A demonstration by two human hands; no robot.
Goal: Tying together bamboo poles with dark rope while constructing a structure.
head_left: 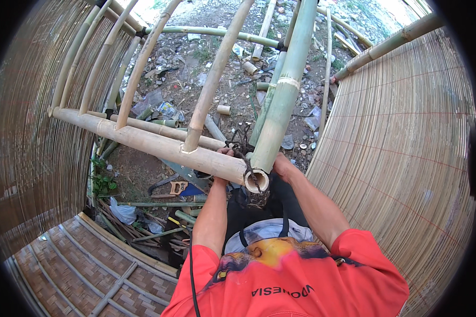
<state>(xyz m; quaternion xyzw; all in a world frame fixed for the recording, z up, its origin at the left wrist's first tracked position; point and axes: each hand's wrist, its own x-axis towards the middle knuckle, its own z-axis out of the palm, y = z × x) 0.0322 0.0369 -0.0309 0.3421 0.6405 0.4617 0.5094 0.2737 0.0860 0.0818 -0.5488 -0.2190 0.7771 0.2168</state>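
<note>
As both forearms reach away from the body in the head view, the left forearm (210, 214) rises nearly straight and the right forearm (320, 206) slants inward, so the hands come close together on either side of a bamboo joint.

The left hand (226, 152) passes beneath the tan bamboo pole (158, 146), which covers its palm; only bent fingers show past the pole's far side, just beside a dark cord (244, 153). Whether they pinch the cord cannot be told. The right hand (282, 164) stands against the right side of the green bamboo pole (283, 108); its fingers go out of sight behind that pole, so I cannot tell whether they are closed or what they hold.

Between the two sets of fingers, the cord wraps the joint, its loose loops tangled beyond the tan pole's open end, and one strand crosses that end. The dark strands overlap too closely to follow, and the joint's underside is hidden.

Nearer the body than the left fingers and off to their left, a saw (179, 187) lies on the ground, its blade partly covered by the forearm. Well to the right of the right fingers stands a slatted screen (402, 132), cut off by the dark fisheye rim.
</note>
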